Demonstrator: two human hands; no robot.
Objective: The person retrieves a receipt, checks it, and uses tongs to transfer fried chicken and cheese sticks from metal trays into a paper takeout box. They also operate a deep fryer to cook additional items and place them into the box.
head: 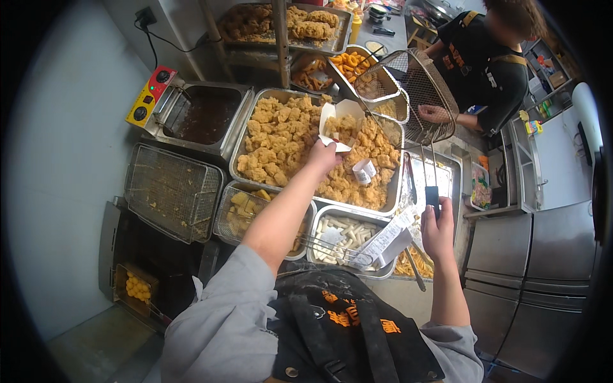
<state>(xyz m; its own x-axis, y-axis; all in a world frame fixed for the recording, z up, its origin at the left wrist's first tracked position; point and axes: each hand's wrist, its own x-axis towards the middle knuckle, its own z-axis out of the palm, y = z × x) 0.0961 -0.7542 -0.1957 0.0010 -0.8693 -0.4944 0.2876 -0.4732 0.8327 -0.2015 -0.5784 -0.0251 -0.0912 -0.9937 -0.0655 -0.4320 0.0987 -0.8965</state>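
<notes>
My left hand (326, 157) holds a white paper food box (348, 111) with fried chicken pieces in it, over a large metal tray (233, 165) heaped with fried chicken (282, 139). In my right hand (437, 230) is the black handle (432, 195) of a wire fryer basket (438, 95), raised over the right side of the trays. Curled paper slips (364, 171) lie on the chicken. Nearer me, long printed receipts (388, 239) rest over a tray of white stick-shaped pieces (335, 234). Tongs (415, 268) lie beside them, at fries (406, 262).
A co-worker (483, 67) stands at the upper right, one hand by the basket. On the left are a fryer with dark oil (203, 115), a wire basket (172, 191) and a small basket of yellow balls (138, 287). A rack post (281, 43) stands behind the chicken tray.
</notes>
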